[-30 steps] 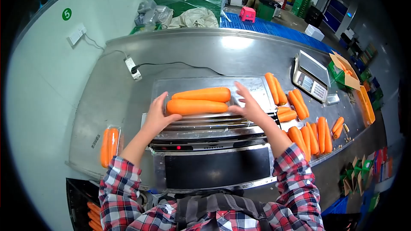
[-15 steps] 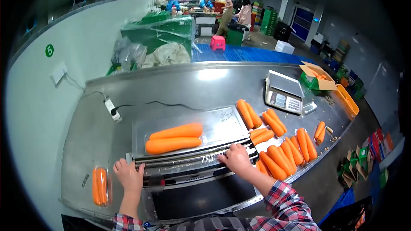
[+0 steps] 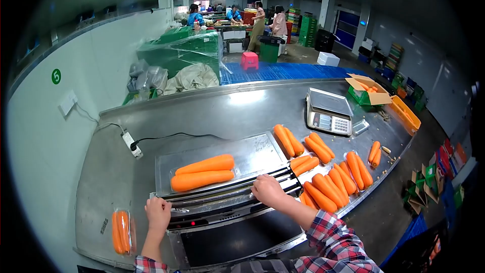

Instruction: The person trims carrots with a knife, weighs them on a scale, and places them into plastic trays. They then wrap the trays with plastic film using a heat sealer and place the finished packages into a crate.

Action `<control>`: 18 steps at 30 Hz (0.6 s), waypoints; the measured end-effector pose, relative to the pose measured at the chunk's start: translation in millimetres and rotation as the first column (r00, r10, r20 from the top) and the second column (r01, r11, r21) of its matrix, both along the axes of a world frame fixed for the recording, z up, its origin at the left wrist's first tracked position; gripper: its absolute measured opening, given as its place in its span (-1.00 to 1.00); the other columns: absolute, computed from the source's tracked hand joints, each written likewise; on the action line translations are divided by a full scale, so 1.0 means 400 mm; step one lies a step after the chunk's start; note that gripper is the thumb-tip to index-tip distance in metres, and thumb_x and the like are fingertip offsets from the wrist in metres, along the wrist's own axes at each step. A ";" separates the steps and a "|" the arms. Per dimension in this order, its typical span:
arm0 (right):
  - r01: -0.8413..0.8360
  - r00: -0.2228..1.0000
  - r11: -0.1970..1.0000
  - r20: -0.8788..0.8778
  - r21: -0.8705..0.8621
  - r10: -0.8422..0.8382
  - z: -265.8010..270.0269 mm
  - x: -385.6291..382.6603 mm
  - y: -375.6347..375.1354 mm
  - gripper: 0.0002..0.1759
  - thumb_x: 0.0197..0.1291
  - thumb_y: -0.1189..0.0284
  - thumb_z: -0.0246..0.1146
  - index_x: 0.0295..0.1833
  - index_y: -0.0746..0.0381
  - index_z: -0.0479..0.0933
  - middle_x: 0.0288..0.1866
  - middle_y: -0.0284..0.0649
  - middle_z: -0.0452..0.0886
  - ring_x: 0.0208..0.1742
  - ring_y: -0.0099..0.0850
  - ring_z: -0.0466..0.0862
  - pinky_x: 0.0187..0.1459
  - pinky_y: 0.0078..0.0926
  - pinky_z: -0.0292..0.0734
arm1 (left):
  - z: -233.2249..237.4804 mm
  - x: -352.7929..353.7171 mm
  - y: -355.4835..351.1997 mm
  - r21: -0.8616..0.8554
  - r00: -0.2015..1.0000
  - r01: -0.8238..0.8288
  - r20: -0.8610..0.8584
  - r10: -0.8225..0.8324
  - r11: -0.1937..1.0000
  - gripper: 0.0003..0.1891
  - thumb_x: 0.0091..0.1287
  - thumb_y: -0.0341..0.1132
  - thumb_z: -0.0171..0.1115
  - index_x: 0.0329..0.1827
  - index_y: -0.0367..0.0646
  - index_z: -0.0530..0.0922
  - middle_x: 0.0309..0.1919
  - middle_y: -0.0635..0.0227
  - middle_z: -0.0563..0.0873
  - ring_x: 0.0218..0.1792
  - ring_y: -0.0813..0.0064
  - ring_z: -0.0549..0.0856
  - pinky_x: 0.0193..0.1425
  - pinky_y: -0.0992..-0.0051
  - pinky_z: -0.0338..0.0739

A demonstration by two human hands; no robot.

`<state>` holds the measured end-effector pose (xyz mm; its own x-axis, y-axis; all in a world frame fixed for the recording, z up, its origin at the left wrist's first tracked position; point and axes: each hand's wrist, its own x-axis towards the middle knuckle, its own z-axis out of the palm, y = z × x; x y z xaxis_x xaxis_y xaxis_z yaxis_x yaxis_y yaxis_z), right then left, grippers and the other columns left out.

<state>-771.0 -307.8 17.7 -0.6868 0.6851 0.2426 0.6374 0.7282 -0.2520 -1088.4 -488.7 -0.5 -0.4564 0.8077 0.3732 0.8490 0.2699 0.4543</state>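
Observation:
A film-wrapping machine (image 3: 230,217) lies in front of me, its long rollers running between my hands. My left hand (image 3: 158,213) is closed at the left end, with a crumpled strip of clear plastic film (image 3: 180,210) beside its fingers. At the right end my right hand (image 3: 269,190) is closed over the rollers; its fingertips hide what they pinch. Two large carrots (image 3: 203,173) lie side by side on the machine's metal plate (image 3: 260,149), just beyond the rollers. To the left of my left hand is a wrapped pack of carrots (image 3: 122,232).
Several loose and packed carrots (image 3: 323,192) lie right of the machine. Beyond them stand a digital scale (image 3: 329,112), a carton of carrots (image 3: 371,90) and an orange crate (image 3: 405,115). A power strip (image 3: 132,145) with a black cable lies at left. People work far back.
My left hand has closed from a spread-finger pose and shifted slightly right. My right hand stays at the rollers' right end. A red light on the machine now shows; the camera view has tilted.

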 end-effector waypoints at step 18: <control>-0.153 0.943 0.850 -0.331 -0.505 -0.026 0.092 0.068 0.107 -0.83 0.25 0.46 0.10 -0.30 0.36 0.47 -0.40 -0.29 0.47 -0.37 -0.50 0.56 -0.23 -0.55 0.46 | 0.208 -0.057 -0.015 -0.158 0.889 0.457 0.087 -0.449 0.875 -0.29 -0.05 -0.16 0.46 0.20 -0.19 0.41 0.25 0.17 0.42 0.29 0.11 0.34 0.37 0.26 0.21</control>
